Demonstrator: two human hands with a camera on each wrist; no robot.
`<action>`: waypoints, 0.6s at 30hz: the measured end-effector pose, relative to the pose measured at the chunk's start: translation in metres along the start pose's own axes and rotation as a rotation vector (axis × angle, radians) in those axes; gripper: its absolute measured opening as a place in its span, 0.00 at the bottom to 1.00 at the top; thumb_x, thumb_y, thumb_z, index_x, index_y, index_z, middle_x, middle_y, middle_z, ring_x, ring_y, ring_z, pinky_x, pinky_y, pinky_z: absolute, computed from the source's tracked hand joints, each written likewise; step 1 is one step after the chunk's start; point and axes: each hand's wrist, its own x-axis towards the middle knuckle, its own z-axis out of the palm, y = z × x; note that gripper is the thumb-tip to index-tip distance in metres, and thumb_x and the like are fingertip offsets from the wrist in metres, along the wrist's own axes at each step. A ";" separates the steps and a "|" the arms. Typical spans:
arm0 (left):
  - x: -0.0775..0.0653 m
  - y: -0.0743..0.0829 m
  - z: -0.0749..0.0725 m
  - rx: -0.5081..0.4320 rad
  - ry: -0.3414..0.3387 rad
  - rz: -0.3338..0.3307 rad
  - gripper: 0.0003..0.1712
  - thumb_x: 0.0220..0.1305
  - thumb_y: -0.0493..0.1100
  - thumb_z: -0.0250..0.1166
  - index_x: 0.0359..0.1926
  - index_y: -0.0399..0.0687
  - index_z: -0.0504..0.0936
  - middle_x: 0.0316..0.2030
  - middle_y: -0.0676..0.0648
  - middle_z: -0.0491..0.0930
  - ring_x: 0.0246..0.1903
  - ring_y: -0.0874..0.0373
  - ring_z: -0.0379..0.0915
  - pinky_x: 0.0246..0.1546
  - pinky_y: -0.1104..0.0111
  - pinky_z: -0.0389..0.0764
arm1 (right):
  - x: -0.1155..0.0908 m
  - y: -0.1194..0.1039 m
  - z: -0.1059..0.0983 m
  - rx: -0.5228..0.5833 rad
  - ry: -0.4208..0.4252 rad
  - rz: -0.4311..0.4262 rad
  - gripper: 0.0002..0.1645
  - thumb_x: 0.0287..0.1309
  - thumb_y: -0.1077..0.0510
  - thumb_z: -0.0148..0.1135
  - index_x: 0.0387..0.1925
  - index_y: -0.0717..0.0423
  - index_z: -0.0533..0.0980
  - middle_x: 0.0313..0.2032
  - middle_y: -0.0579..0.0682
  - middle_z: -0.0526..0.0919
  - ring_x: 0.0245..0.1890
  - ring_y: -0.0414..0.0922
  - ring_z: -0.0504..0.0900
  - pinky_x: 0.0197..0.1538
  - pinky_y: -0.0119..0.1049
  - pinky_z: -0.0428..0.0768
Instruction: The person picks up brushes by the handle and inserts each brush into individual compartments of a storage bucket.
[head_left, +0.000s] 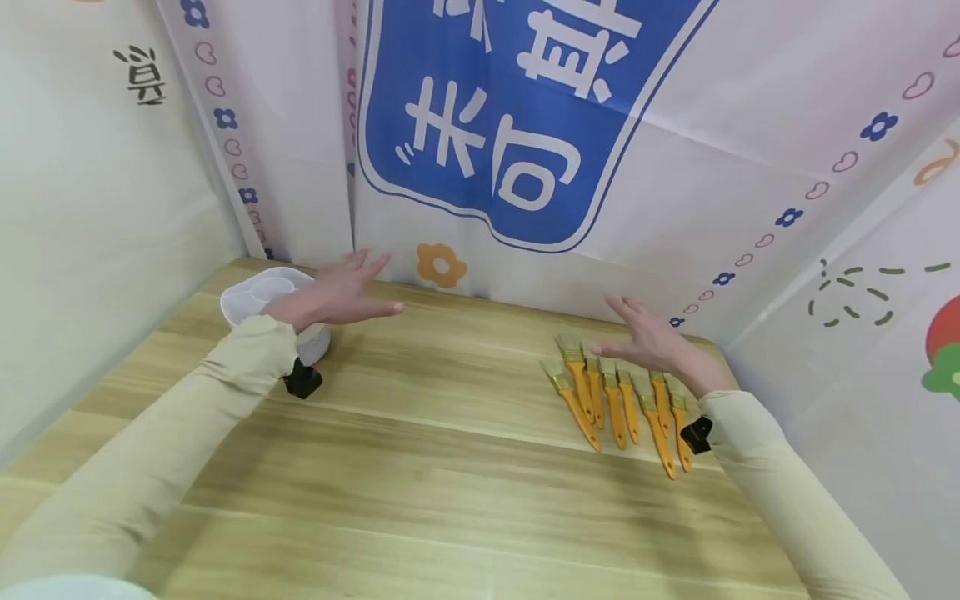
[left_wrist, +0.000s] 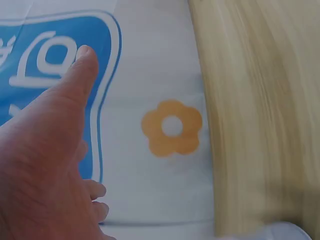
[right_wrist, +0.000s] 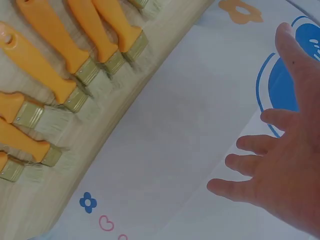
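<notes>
Several paintbrushes [head_left: 613, 408] with orange handles and pale bristles lie in a loose row at the right of the wooden table. Above their bristle ends hovers my right hand [head_left: 651, 340], fingers spread and holding nothing; the right wrist view also shows the brushes [right_wrist: 55, 55] apart from the hand [right_wrist: 280, 150]. At the back left stands a white palette [head_left: 258, 292] with round wells, partly hidden behind my left hand [head_left: 337, 293]. That hand is over it with fingers extended and nothing in them. In the left wrist view the left hand [left_wrist: 55, 130] has its thumb stretched out.
A wooden table [head_left: 450, 475] spans the view. White printed sheets [head_left: 660, 183] rise along its back and sides, with a blue lettered sign [head_left: 517, 108] at the back. A pale rounded rim [head_left: 71, 587] shows at the bottom left corner.
</notes>
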 end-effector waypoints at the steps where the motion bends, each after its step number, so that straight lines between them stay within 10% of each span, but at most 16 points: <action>1: -0.004 -0.005 0.001 -0.007 0.004 -0.008 0.54 0.60 0.72 0.49 0.74 0.53 0.34 0.72 0.31 0.29 0.71 0.31 0.26 0.64 0.32 0.36 | -0.002 0.001 0.001 0.003 -0.002 0.002 0.60 0.52 0.29 0.56 0.73 0.50 0.40 0.72 0.67 0.40 0.71 0.67 0.43 0.66 0.67 0.51; 18: -0.042 -0.098 0.000 0.053 0.097 -0.163 0.53 0.64 0.71 0.41 0.72 0.39 0.33 0.67 0.20 0.39 0.65 0.22 0.32 0.57 0.28 0.44 | -0.028 0.057 0.024 -0.020 -0.025 0.106 0.57 0.54 0.34 0.58 0.72 0.58 0.45 0.70 0.72 0.41 0.67 0.73 0.48 0.63 0.70 0.55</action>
